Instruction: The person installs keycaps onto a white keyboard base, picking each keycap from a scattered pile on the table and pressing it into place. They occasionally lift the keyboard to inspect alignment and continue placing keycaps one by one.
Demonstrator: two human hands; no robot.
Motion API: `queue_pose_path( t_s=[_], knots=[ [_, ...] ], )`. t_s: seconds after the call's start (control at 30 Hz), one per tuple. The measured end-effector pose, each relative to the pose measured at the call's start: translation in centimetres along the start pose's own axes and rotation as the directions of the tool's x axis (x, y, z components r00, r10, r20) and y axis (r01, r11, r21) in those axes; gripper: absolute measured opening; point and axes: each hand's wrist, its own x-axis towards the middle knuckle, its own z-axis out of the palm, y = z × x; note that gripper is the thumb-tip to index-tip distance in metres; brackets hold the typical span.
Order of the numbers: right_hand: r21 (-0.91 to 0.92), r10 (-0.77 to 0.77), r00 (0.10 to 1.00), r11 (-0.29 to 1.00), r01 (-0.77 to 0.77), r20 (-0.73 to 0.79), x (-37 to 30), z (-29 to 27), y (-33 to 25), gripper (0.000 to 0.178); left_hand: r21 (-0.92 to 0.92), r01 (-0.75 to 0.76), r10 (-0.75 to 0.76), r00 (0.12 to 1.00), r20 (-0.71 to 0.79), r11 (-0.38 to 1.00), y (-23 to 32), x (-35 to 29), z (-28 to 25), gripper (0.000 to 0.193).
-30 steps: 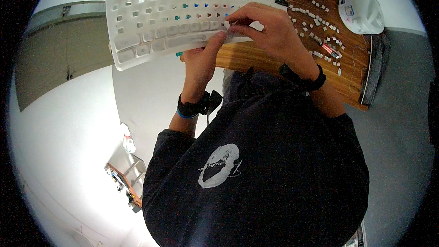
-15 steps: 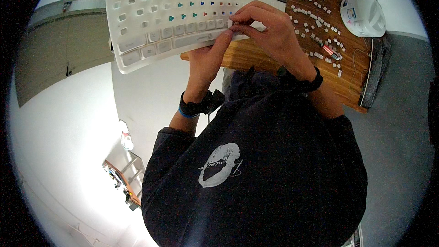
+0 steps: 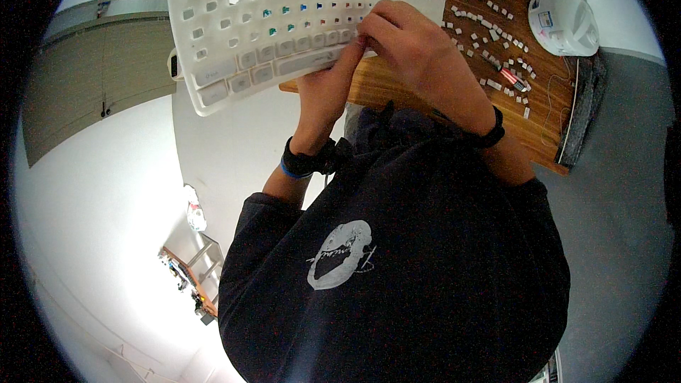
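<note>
A white keyboard (image 3: 234, 37) is held up, tilted, above the near edge of the table. Its two nearest rows carry white keycaps (image 3: 285, 47), among them a long space bar (image 3: 305, 63). Farther rows show bare sockets and small blue, green and reddish switches (image 3: 303, 8). My left hand (image 3: 328, 89) supports the keyboard from below, its thumb up over the near edge. Fingers of my right hand (image 3: 422, 50) are pinched together at the right end of the capped rows, close to the left thumb. Whatever lies between those fingertips is hidden.
Many loose white keycaps (image 3: 494, 35) lie in rows on the brown wooden table (image 3: 394, 85) at right. Among them rests a red and black tool-like object (image 3: 512, 79). A white bucket (image 3: 566, 25) and a thin cable (image 3: 550, 110) are near the far right edge.
The keyboard has shifted slightly right and tilted a little. My right hand has rolled over, its back now covering the fingertips, where a small white keycap showed before.
</note>
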Motion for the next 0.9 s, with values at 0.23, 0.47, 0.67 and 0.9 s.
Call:
queue_pose_path(
  t_s=[0.23,0.47,0.67,0.9],
  knots=[
    [-0.046,-0.068,0.997,0.997,0.069,0.022,0.2,-0.3,-0.3,0.025,0.016,0.014,-0.014,1.000,-0.025,1.000,-0.3,0.1,-0.2,0.026],
    [0.138,0.018,0.989,0.990,0.003,-0.145,0.0,1.0,0.8,0.022,-0.459,0.178,-0.163,0.984,0.072,0.870,0.5,0.7,-0.1,0.035],
    [0.131,-0.044,0.993,0.990,0.057,-0.105,0.3,0.0,1.3,0.020,-0.321,0.216,-0.194,0.976,0.102,0.922,-0.1,0.6,0.1,0.035],
    [0.139,-0.094,0.994,0.985,0.101,-0.058,0.4,-0.3,1.7,0.015,-0.413,0.273,-0.247,0.962,0.117,0.869,-0.4,0.5,0.2,0.034]
  ],
)
